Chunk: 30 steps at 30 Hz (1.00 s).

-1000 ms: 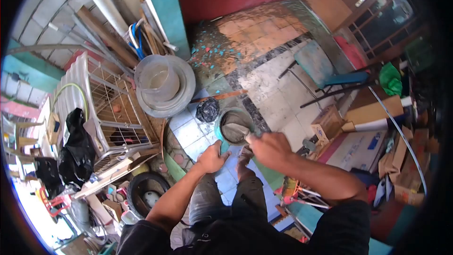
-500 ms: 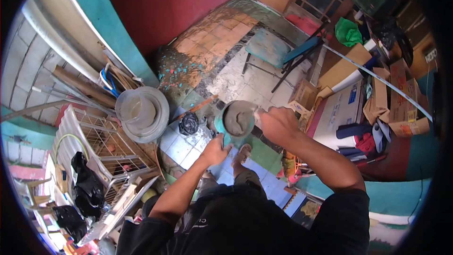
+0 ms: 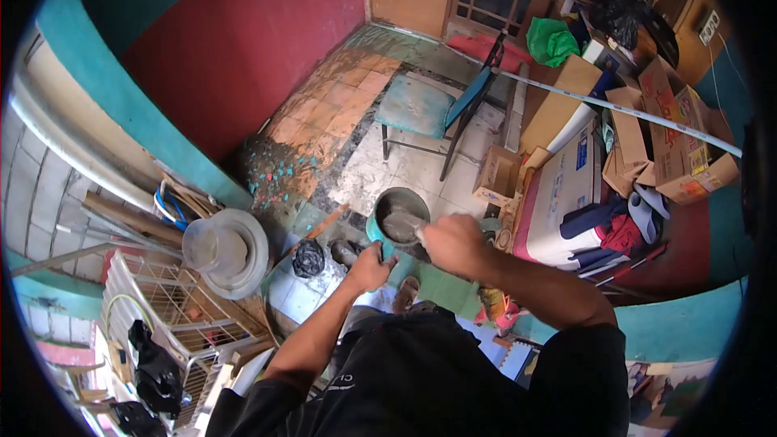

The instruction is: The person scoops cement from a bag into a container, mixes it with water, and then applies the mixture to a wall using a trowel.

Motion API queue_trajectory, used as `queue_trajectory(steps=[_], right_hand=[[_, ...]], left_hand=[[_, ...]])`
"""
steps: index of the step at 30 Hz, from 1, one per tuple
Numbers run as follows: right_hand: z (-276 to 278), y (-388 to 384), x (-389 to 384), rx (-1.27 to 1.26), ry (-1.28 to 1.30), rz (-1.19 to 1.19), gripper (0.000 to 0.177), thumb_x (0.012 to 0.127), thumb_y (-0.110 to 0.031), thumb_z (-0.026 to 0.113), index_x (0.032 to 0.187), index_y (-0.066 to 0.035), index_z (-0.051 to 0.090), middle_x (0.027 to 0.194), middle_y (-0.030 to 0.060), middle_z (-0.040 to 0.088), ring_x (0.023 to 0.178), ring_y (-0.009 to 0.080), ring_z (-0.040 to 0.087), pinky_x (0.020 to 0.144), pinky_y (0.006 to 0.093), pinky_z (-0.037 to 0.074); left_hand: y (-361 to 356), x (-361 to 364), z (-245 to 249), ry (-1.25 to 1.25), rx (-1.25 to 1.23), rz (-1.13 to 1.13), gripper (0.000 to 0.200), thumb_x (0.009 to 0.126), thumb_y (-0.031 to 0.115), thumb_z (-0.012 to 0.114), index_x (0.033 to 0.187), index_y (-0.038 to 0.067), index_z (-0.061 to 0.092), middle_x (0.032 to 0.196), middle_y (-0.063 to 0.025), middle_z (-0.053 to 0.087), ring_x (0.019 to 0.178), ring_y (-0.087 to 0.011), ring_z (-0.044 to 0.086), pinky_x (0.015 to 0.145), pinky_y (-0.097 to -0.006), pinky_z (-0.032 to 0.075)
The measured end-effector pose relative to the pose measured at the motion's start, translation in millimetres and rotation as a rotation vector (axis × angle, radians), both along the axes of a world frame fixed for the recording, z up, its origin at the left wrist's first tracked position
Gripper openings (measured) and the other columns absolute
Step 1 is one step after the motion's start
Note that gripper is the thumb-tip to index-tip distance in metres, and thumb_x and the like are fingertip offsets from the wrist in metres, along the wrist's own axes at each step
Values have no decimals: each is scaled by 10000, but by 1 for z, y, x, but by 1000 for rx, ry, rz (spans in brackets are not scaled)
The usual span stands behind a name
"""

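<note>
A teal pail [image 3: 374,228] holding wet grey mortar [image 3: 398,209] is in front of me, its mouth facing up toward me. My left hand [image 3: 372,267] is closed on the near left side of the pail; the exact grip is partly hidden. Closed around the handle of a small trowel, my right hand [image 3: 455,244] is at the pail's right edge. The trowel [image 3: 411,227] is coated in grey and reaches into the mortar. My fingers cover most of its handle.
A black plastic bag [image 3: 308,259] lies on the tiles left of the pail. Farther left are a clear tub on a round basin [image 3: 257,251] and a wire rack [image 3: 174,295]. A teal chair [image 3: 414,105] stands ahead. Cardboard boxes [image 3: 680,142] and a long pale bar [image 3: 615,103] are to the right.
My view has shifted, showing more of the far wall and door. My right hand has moved slightly left and down, taking the trowel from the pail's right rim farther into the mortar.
</note>
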State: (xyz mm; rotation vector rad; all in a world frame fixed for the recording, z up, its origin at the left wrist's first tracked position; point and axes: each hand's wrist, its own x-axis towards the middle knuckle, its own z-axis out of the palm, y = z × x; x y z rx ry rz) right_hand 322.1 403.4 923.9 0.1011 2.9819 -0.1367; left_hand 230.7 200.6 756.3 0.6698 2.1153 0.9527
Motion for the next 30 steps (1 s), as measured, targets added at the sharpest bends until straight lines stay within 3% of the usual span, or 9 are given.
queue_trajectory(steps=[7, 8, 11, 16, 18, 20, 23, 28, 30], right_hand=[[-20, 40, 9, 53, 31, -6, 121, 813, -95, 648, 844, -61, 760, 795, 181, 737, 784, 348, 752, 690, 459, 579], [-15, 40, 10, 50, -11, 11, 121, 813, -95, 648, 845, -64, 761, 796, 178, 738, 789, 347, 753, 691, 455, 579], [12, 62, 12, -11, 163, -96, 119, 812, -105, 650, 825, -66, 762, 793, 170, 742, 801, 345, 754, 692, 450, 584], [-28, 74, 8, 35, -70, -26, 135, 854, -161, 639, 913, -104, 745, 797, 171, 723, 757, 361, 733, 678, 489, 567], [-7, 94, -1, -10, 40, -92, 132, 848, -150, 630, 895, -97, 741, 787, 173, 721, 762, 361, 734, 680, 489, 569], [-8, 115, -18, -28, 100, -155, 143, 863, -155, 610, 889, -88, 733, 786, 178, 719, 771, 364, 735, 693, 480, 575], [-50, 135, -42, 37, -14, -89, 173, 902, -167, 583, 934, -78, 727, 790, 176, 720, 788, 371, 732, 710, 476, 575], [-24, 195, -117, -68, 124, -187, 219, 835, -248, 718, 937, -54, 718, 796, 192, 715, 806, 401, 717, 747, 529, 558], [-6, 213, -152, -53, 65, -253, 173, 828, -191, 665, 912, -51, 724, 836, 209, 723, 815, 404, 727, 738, 525, 570]], left_hand=[[39, -2, 29, -2, -45, -112, 487, 957, 326, 706, 1074, -120, 549, 820, -258, 674, 785, -354, 706, 728, -437, 539], [42, -1, 43, -171, -30, -55, 430, 977, 307, 693, 1017, -88, 529, 725, -206, 664, 624, -277, 686, 613, -410, 531], [48, 0, 37, -199, 26, -57, 410, 990, 293, 681, 1029, -82, 521, 648, -154, 639, 516, -219, 643, 528, -393, 502], [82, -17, 49, -77, 5, -166, 437, 991, 265, 672, 1144, -117, 523, 662, -155, 639, 526, -206, 650, 520, -373, 505], [85, -31, -16, 100, 207, -167, 503, 985, 272, 679, 1208, -147, 512, 668, -162, 648, 544, -230, 660, 550, -384, 518], [102, -40, 35, -151, -23, -156, 635, 970, 290, 694, 1320, -193, 476, 784, -224, 701, 662, -287, 706, 662, -401, 551], [134, -70, 20, -112, -49, -211, 692, 964, 302, 695, 1366, -203, 445, 863, -247, 716, 717, -313, 714, 726, -401, 558], [160, -136, -21, -315, 59, -99, 788, 970, 334, 706, 1461, -187, 376, 789, -186, 681, 607, -214, 660, 596, -355, 533], [174, -168, -26, -331, 126, -92, 721, 983, 326, 700, 1437, -157, 418, 732, -164, 663, 576, -201, 641, 570, -346, 520]])
